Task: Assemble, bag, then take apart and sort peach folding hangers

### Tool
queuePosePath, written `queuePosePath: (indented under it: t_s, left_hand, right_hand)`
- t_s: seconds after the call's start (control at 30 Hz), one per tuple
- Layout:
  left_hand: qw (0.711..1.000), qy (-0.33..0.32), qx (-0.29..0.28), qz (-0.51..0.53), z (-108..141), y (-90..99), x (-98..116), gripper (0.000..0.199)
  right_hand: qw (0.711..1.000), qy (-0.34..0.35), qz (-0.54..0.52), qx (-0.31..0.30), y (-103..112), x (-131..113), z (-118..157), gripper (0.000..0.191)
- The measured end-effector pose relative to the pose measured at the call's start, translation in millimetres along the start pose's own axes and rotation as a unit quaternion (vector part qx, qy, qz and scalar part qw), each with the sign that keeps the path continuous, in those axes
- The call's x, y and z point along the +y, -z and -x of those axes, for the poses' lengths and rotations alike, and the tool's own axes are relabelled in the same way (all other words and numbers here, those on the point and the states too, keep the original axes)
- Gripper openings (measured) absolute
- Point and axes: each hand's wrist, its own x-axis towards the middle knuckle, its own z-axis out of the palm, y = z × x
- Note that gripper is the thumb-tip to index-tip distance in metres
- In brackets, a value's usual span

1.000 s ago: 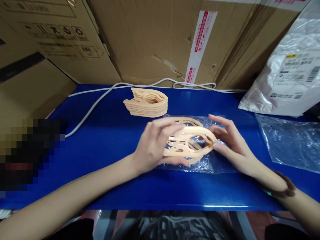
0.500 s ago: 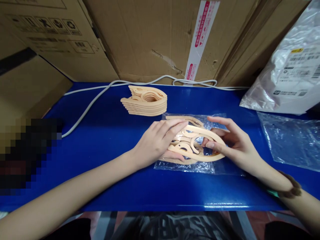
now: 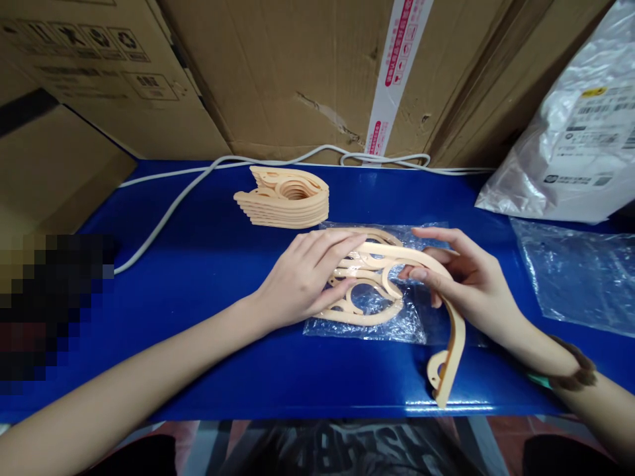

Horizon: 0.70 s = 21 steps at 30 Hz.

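A beige plastic folding hanger (image 3: pixel 455 330) is between my two hands, its one arm pointing left and the other swung down toward the table's front edge. My left hand (image 3: pixel 310 277) is closed on the left arm's end, fingers on top and thumb below. With thumb and fingers, my right hand (image 3: pixel 459 277) grips the hanger near its middle joint. Beneath lies a clear plastic bag (image 3: pixel 414 320) with another beige folded hanger (image 3: pixel 364 318) on or inside it; I cannot tell which. Behind my left hand stands a stack of folded hangers (image 3: pixel 288 211).
Cardboard boxes (image 3: pixel 278 73) line the back of the blue table (image 3: pixel 198 264). A white cable (image 3: pixel 169 231) runs in front of them. At the right are a white shipping bag (image 3: pixel 570 158) and a flat clear plastic bag (image 3: pixel 580 277). A blurred dark object (image 3: pixel 54 311) lies far left.
The hanger has opened: one arm has swung away from my left hand, down and toward me. My left hand still holds the other arm. My right hand has barely moved.
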Motion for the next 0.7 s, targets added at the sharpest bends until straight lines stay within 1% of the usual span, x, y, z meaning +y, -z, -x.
queuePosePath:
  t_s: [0.1, 0.27, 0.37, 0.43, 0.5, 0.6, 0.67, 0.7]
  left_hand:
    - [1.000, -0.004, -0.003, 0.003, 0, 0.5, 1, 0.057]
    - [1.000, -0.003, -0.007, 0.001, 1, -1.2, 0, 0.051]
    - [0.999, 0.004, -0.036, 0.025, 2, -3.9, -2, 0.054]
    - [0.997, 0.007, -0.059, 0.041, 3, -5.8, -2, 0.061]
    - [0.996, 0.011, -0.072, 0.059, 3, -7.2, -3, 0.070]
    - [0.995, 0.013, -0.060, 0.076, 3, -7.7, -3, 0.085]
    - [0.997, 0.013, -0.046, 0.067, 3, -7.4, -3, 0.088]
    - [0.997, 0.015, -0.042, 0.057, 3, -7.2, -3, 0.087]
  right_hand:
    - [1.000, -0.009, -0.011, 0.019, 0, 2, -2, 0.042]
    - [0.996, -0.021, -0.048, 0.078, 7, 10, -10, 0.043]
    - [0.991, -0.030, -0.074, 0.105, 10, 12, -13, 0.043]
    - [0.989, -0.036, -0.090, 0.111, 11, 13, -14, 0.043]
    - [0.989, -0.038, -0.099, 0.107, 10, 12, -13, 0.044]
    - [0.991, -0.034, -0.103, 0.084, 9, 12, -12, 0.046]
    - [0.991, -0.032, -0.111, 0.060, 8, 13, -12, 0.047]
    - [0.992, -0.033, -0.117, 0.046, 7, 14, -12, 0.047]
